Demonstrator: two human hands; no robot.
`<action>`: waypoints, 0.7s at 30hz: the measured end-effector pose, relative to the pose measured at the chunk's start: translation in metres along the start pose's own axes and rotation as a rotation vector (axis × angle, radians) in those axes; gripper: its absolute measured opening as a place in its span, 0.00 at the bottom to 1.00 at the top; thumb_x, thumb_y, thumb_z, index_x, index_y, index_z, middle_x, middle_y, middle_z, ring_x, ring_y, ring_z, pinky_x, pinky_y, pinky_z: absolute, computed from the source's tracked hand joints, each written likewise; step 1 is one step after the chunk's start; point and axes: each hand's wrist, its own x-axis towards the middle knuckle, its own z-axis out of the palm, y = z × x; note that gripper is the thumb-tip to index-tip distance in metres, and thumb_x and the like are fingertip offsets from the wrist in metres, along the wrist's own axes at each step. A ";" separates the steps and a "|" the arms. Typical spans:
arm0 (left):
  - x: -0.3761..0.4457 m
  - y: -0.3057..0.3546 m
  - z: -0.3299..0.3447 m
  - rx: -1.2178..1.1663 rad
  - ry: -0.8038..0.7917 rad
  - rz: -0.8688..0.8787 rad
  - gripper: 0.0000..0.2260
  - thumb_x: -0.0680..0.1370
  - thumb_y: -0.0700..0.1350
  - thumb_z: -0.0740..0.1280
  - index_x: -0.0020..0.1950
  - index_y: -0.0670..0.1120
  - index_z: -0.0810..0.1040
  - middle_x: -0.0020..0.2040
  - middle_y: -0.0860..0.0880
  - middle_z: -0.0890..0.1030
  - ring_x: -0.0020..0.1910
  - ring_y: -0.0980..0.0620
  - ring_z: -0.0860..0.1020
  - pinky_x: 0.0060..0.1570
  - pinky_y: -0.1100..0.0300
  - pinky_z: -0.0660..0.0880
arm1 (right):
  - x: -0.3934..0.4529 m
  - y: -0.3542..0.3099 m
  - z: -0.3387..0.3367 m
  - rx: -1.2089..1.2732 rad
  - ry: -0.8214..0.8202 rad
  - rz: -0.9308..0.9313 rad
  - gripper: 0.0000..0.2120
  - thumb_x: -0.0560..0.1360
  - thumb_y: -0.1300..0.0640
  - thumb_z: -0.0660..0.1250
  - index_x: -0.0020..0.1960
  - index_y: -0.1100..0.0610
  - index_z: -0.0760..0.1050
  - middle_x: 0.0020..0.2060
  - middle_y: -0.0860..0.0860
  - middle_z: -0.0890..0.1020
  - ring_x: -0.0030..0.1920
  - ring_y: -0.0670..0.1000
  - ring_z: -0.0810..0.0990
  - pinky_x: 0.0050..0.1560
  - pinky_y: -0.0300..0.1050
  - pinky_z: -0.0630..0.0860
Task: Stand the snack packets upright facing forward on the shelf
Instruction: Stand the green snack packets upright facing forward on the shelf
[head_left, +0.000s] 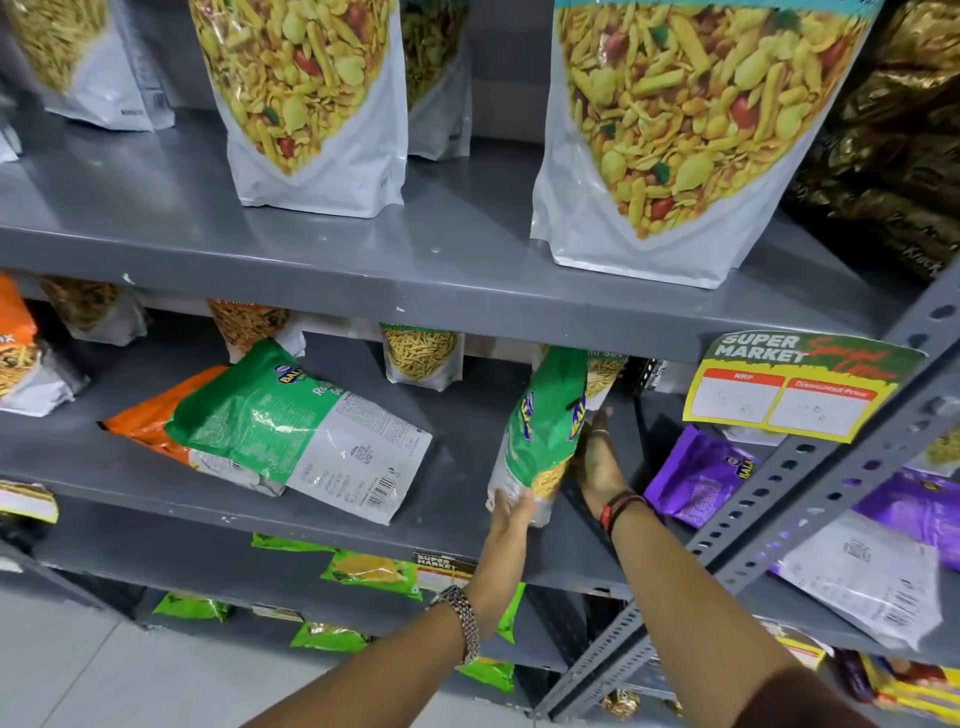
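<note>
Head view looks down on a grey metal shelf (467, 525) stocked with snack packets. On its middle level, a green-and-white plastic snack packet (540, 431) stands nearly upright, tilted a little to the left, near the right end of the level. The left hand (511, 512) has its fingers (503, 501) wrapped against the lower left corner of this packet. The right hand (597, 462) lies flat against the packet's right side, fingers pointing into the shelf; how firmly they press cannot be told, as the packet hides part of them. A silver link watch (465, 618) sits on the left wrist, and a red-and-black band (621, 506) on the right wrist.

To the left on the same level, a second green-and-white packet (306, 431) lies flat with its printed back and barcode facing up. It rests partly on top of an orange packet (150, 421), also lying flat. Behind them, small packets of yellow snack (422, 356) stand at the back. To the right of a perforated grey upright (810, 493), purple packets (696, 475) lie tilted. A yellow and green price label (789, 384) hangs from the shelf edge above. On the upper level, large white pouches showing a yellow snack mix (675, 135) stand upright, facing forward.
</note>
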 end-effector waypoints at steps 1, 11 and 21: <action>0.003 0.003 0.002 -0.021 0.035 -0.001 0.46 0.66 0.73 0.56 0.78 0.53 0.48 0.79 0.54 0.53 0.77 0.53 0.55 0.77 0.49 0.52 | -0.001 0.004 -0.005 -0.010 0.008 -0.017 0.33 0.77 0.37 0.38 0.65 0.53 0.70 0.60 0.50 0.75 0.58 0.53 0.75 0.53 0.44 0.74; 0.055 0.036 0.000 -0.048 0.068 0.002 0.33 0.75 0.67 0.48 0.76 0.51 0.58 0.77 0.52 0.61 0.75 0.52 0.61 0.74 0.58 0.56 | -0.031 0.030 -0.034 0.056 0.204 -0.097 0.26 0.80 0.44 0.46 0.73 0.56 0.61 0.72 0.54 0.67 0.71 0.55 0.67 0.72 0.52 0.64; 0.049 0.019 -0.040 0.088 0.079 -0.056 0.24 0.79 0.59 0.52 0.69 0.46 0.67 0.68 0.46 0.71 0.67 0.48 0.70 0.71 0.50 0.64 | -0.029 0.058 -0.040 -0.072 0.325 0.106 0.10 0.78 0.61 0.57 0.52 0.64 0.74 0.41 0.55 0.77 0.39 0.52 0.75 0.36 0.43 0.74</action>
